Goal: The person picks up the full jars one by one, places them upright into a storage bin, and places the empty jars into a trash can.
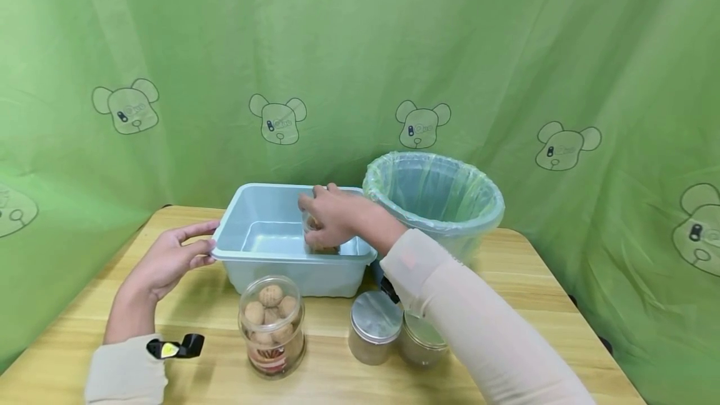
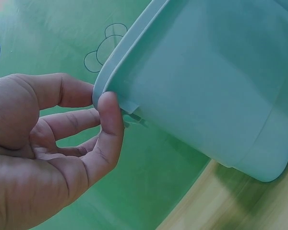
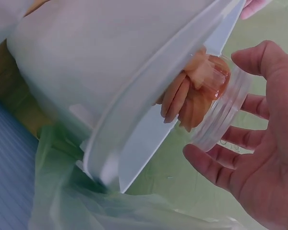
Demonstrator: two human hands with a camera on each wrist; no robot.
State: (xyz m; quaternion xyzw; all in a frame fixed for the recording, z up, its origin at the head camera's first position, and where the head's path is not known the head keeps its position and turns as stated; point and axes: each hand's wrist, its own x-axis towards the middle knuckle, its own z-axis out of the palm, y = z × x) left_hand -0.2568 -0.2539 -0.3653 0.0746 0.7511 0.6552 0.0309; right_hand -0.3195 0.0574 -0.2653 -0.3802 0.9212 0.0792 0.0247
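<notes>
My left hand (image 1: 169, 259) pinches the left rim of a light blue plastic basin (image 1: 292, 279); the left wrist view shows the thumb and fingers at the rim's corner (image 2: 104, 88). Over the right part of the basin, my right hand (image 1: 343, 217) holds a clear jar by its top. Seen in the right wrist view, this clear jar (image 3: 228, 110) has the fingers spread round its lid and brown, elongated pieces (image 3: 194, 93) inside. The basin wall hides the jar's lower part there.
In front of the basin stands a clear jar of walnuts (image 1: 272, 330). Two silver-lidded jars (image 1: 375, 327) (image 1: 422, 339) stand right of it, one partly behind my sleeve. A bin with a green liner (image 1: 433, 192) stands at the basin's right, and a green curtain (image 1: 349, 49) hangs behind.
</notes>
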